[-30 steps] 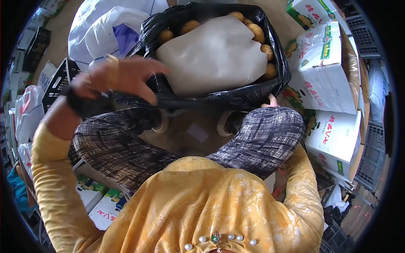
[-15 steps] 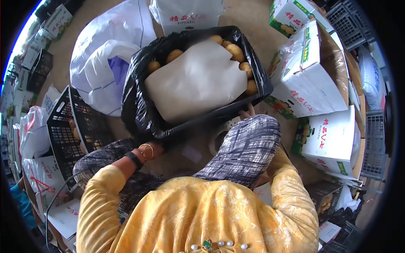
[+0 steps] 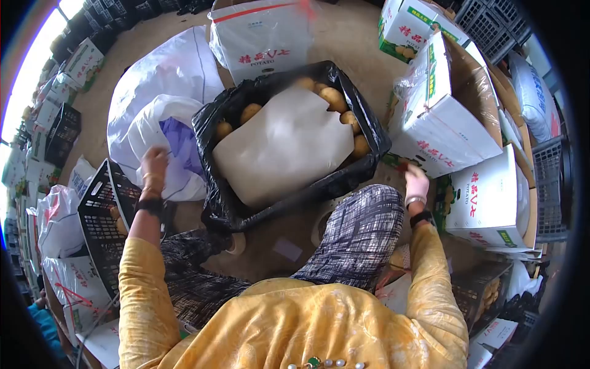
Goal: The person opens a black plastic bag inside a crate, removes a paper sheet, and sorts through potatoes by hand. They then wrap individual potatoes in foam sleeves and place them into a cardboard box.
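A crate lined with a black plastic bag (image 3: 216,212) stands in front of me, between my knees. It holds several potatoes (image 3: 332,98), mostly covered by a sheet of beige paper (image 3: 283,150). Left of the crate, my left hand (image 3: 155,165) is raised over a white woven sack (image 3: 142,132) with purple material (image 3: 181,144) inside. Its fingers look curled, with nothing visible in them. My right hand (image 3: 416,182) is off the crate's right side, above my knee and near a white potato carton (image 3: 445,138). Its fingers reach forward; a small red patch shows at the tips.
A plastic-wrapped potato carton (image 3: 261,46) stands behind the crate. Another white carton (image 3: 485,206) is at the right. At my left is a black perforated crate (image 3: 101,209) holding potatoes. Stacked dark crates (image 3: 491,27) are at the far right.
Both hands have come away from the black-lined crate's near edge. The left rose outward over the white sack; the right moved out toward the cartons. The view has shifted slightly.
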The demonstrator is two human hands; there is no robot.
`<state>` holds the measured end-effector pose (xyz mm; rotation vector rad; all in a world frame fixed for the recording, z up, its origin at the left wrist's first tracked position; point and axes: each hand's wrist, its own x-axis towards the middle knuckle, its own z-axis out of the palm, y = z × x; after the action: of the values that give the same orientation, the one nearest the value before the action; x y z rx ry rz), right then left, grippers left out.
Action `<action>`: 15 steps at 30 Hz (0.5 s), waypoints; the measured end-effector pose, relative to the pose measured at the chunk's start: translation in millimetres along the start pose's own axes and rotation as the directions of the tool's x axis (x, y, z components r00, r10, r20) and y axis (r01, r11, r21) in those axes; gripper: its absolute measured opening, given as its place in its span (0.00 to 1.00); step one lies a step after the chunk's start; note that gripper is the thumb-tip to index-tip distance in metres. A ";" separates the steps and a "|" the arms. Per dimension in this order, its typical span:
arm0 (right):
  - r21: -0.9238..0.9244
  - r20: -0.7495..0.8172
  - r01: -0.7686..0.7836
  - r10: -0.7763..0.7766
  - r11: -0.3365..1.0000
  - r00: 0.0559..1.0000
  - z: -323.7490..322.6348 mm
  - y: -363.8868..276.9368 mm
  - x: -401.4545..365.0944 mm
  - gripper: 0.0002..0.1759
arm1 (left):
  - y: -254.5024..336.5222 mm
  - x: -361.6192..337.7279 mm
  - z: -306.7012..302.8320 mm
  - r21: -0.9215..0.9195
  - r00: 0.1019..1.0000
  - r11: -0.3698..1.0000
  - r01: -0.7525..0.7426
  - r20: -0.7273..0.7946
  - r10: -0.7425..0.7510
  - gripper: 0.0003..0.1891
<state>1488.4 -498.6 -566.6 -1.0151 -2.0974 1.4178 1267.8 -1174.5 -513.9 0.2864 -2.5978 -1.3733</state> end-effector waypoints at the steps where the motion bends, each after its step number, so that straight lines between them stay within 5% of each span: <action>1: 0.216 0.012 -0.037 0.035 0.976 0.999 14.6 -39.8 0.0 0.14 | 34.5 0.0 29.0 0.153 0.926 0.914 -0.377 0.046 0.374 0.09; 2: 0.278 0.103 -0.049 0.021 0.959 0.995 22.9 -83.4 -4.9 0.14 | 63.1 3.2 58.2 0.232 0.840 0.807 -0.542 0.167 0.516 0.13; 3: 0.230 0.163 0.008 -0.047 0.973 0.986 33.0 -127.7 -14.8 0.14 | 111.8 -14.8 79.7 0.161 0.907 0.942 -0.295 0.357 0.223 0.16; 4: 0.274 0.239 -0.019 -0.049 0.961 0.970 42.7 -169.5 -29.7 0.14 | 96.7 -2.2 116.7 0.092 0.821 0.862 -0.498 0.370 0.435 0.23; 6: 0.239 0.386 0.127 -0.214 0.963 0.897 59.5 -222.9 -50.7 0.13 | 121.5 -15.0 156.6 0.425 0.851 0.801 -0.421 0.492 0.187 0.30; 7: 0.190 0.463 0.162 -0.234 0.968 0.855 67.5 -243.5 -62.4 0.12 | 129.2 -16.6 163.8 0.422 0.849 0.802 -0.422 0.493 0.188 0.30; 9: 0.244 0.516 0.286 -0.374 0.927 0.771 87.2 -255.5 -76.9 0.10 | 138.8 -12.7 172.5 0.535 0.736 0.707 -0.462 0.676 -0.031 0.31; 11: 0.219 0.549 0.365 -0.424 0.905 0.720 92.4 -261.2 -93.8 0.09 | 144.7 5.7 162.7 0.227 0.662 0.851 -0.473 0.729 0.173 0.21; 12: 0.212 0.561 0.307 -0.373 0.928 0.739 96.3 -256.0 -95.9 0.09 | 168.5 11.3 150.9 0.211 0.686 0.823 -0.527 0.677 0.266 0.19; 13: 0.203 0.575 0.243 -0.316 0.949 0.755 99.8 -248.5 -98.1 0.09 | 156.5 45.5 158.6 0.166 0.561 0.589 -0.791 0.582 0.589 0.17; 14: 0.162 0.576 0.114 -0.188 0.980 0.796 101.9 -243.8 -100.2 0.09 | 199.1 35.5 133.9 0.194 0.738 0.752 -0.630 0.452 0.501 0.14; 15: 0.142 0.608 0.188 -0.235 0.972 0.758 105.4 -222.9 -87.4 0.12 | 237.5 13.1 111.4 -0.211 0.798 0.850 -0.483 0.294 0.526 0.12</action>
<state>1398.0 -678.1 -399.1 -0.2536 -2.4741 1.8675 1207.3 -958.3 -377.5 -0.6882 -2.5370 -1.4595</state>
